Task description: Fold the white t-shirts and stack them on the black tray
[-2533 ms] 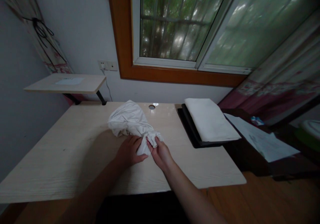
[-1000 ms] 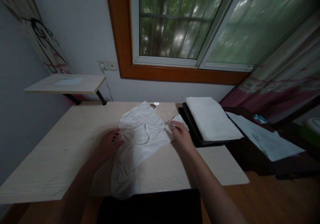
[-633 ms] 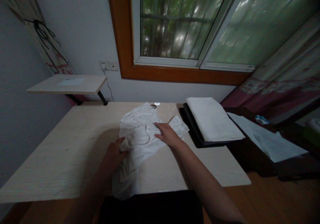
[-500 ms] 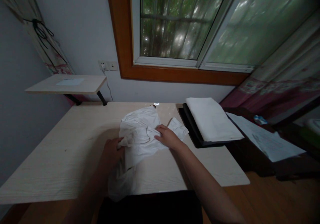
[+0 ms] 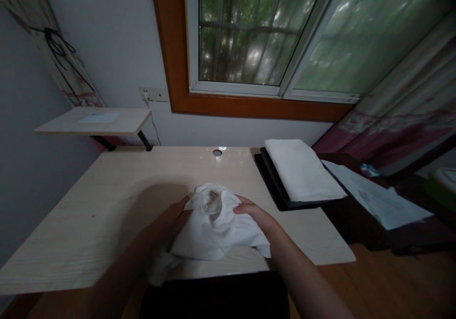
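A crumpled white shirt point(image 5: 221, 236) is bunched up near the front of the table, with a round opening in its cloth facing up. My left hand point(image 5: 180, 214) grips the shirt's left side, its fingertips partly hidden by the fabric. On the opposite side my right hand point(image 5: 253, 211) pinches the cloth, thumb on top and the other fingers behind. One loose end of the fabric droops toward the front edge beside my left forearm, blurred and dim.
The pale wooden table point(image 5: 117, 205) has a round cable hole point(image 5: 217, 153) at its back. A folded white cloth point(image 5: 302, 169) rests on a black flat item point(image 5: 269, 181) at the right. A small raised shelf point(image 5: 131, 122) stands back left. Papers point(image 5: 377, 195) lie farther right.
The shirt has been drawn from the back of the table toward me and gathered up, baring the cable hole. Its opening now faces up between my hands.
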`<state>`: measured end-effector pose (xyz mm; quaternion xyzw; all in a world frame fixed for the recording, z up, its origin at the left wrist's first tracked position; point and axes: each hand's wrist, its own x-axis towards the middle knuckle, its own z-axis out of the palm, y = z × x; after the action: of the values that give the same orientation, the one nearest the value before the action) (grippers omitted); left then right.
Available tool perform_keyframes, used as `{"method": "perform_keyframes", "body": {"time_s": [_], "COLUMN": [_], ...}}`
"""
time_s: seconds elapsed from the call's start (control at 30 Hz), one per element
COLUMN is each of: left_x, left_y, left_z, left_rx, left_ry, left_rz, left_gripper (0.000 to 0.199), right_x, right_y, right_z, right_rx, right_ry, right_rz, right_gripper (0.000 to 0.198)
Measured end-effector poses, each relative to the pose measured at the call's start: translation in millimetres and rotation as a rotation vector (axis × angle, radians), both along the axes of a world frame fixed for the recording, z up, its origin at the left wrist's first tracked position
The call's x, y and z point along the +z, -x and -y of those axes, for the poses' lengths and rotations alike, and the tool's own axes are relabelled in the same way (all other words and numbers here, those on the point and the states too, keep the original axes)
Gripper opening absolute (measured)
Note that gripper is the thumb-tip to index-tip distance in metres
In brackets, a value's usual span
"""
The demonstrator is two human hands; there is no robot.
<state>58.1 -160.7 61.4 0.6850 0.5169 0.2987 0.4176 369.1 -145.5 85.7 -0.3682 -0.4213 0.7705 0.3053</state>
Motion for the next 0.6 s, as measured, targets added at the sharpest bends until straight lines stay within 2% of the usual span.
{"method": "perform_keyframes", "body": {"time_s": [0.13, 0.2, 0.27, 0.33, 0.47, 0.6], "left_x": [31.8, 44.5, 51.9, 54.8, 54.9, 56.9], "left_y": [1, 7, 17, 29, 52, 68], "left_z": [8, 3, -7, -20, -38, -42], "left_rx": [0.019, 0.124, 0.23, 0.273, 0.24, 0.213], "left_ry": [0.418, 0.485, 0.398, 0.27, 0.059, -0.099], "left_rz": [0.388, 0.473, 0.465, 0.344, -0.051, -0.27], "left_gripper": [0.034, 0.038, 0.043, 0.043, 0.04, 0.04], "right_x": [26, 37, 43, 42, 32, 27], "right_y": [-11, -12, -9, -5, -3, -10], "right_z": [0, -4, -11, -21, -37, -43], "right_rx": [-0.069, -0.108, -0.143, -0.181, -0.266, -0.396], "right_ry": [-0.027, -0.072, -0.118, -0.206, -0.5, -0.738], "right_rz": [-0.097, -0.081, -0.004, 0.112, 0.354, 0.47], "right_gripper": [0.058, 0.055, 0.045, 0.035, 0.034, 0.031]}}
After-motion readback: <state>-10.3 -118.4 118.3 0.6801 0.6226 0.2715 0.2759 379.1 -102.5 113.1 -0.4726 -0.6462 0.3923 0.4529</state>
